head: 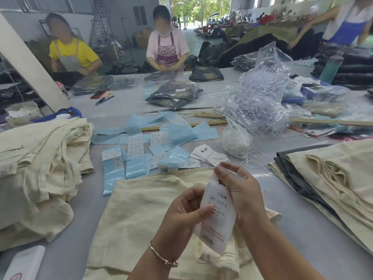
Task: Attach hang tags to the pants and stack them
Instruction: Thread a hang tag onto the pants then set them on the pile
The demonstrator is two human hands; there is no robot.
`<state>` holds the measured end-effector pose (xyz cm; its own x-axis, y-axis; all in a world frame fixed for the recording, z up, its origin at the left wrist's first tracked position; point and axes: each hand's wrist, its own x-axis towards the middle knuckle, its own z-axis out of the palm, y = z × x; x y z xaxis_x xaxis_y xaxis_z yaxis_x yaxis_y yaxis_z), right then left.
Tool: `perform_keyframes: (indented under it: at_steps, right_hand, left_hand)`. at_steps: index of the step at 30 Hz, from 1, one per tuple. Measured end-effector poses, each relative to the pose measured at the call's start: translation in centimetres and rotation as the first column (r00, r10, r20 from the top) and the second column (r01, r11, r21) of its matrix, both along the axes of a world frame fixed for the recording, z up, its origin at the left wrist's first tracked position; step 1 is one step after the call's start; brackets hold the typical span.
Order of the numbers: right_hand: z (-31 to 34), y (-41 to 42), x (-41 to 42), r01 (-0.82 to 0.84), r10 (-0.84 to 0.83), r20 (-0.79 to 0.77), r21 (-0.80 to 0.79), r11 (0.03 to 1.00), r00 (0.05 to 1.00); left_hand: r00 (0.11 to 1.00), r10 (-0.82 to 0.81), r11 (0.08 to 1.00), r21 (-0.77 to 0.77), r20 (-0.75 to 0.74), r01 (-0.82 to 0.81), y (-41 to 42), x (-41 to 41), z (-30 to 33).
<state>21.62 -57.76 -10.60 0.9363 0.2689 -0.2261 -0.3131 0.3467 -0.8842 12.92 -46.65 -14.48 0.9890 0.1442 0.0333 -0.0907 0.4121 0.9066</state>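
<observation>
I see both hands pinching one white hang tag (217,215) above cream pants (141,219) on the table: left hand (181,215) thumb on its face, right hand (240,190) gripping its upper edge.

Looks like a garment factory packing floor: long shared table (125,102), stacks of folded pants (40,150), bagged clothes (173,93), workers in aprons (167,45).

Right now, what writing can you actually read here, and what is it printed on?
"1103#": hang tag held by left hand and right hand.
"L": same tag, line below.
Other lines on that tag: blurred.
Brush characters on tag bundle: unreadable.
Size stickers on blue sheets: too small.
</observation>
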Motion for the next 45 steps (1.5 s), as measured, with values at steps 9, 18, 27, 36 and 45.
perform_keyframes:
  at_steps: [9,18,27,36,45]
  right_hand:
    - [-1.9,-1.2,1.9,0.068,-0.04,0.121,-0.232,0.97,0.992]
    - [-8.1,-2.4,8.4,0.112,0.053,0.261,-0.577,0.809,0.964]
    - [-13.9,-8.2,23.6,0.275,0.187,0.321,-0.932,0.238,0.928]
    - [-16.9,-4.1,28.1,0.17,0.491,0.102,-0.981,-0.095,0.865]
    - [-11.3,-2.1,25.3,-0.185,0.297,0.076,-0.629,0.755,0.952]
  left_hand:
    - [0.977,-0.158,0.982,0.085,-0.146,0.171,-0.5,0.8,-1.1]
    - [0.937,0.195,0.958,0.26,-0.291,-0.118,-0.9,5.8,-2.4]
    - [0.801,0.543,0.78,0.504,-0.253,-0.37,1.4,8.8,-5.6]
    - [0.821,0.449,0.841,0.478,-0.352,-0.255,2.2,10.0,-6.5]
    - [0.836,0.411,0.876,0.411,-0.363,-0.252,1.9,9.9,-6.8]
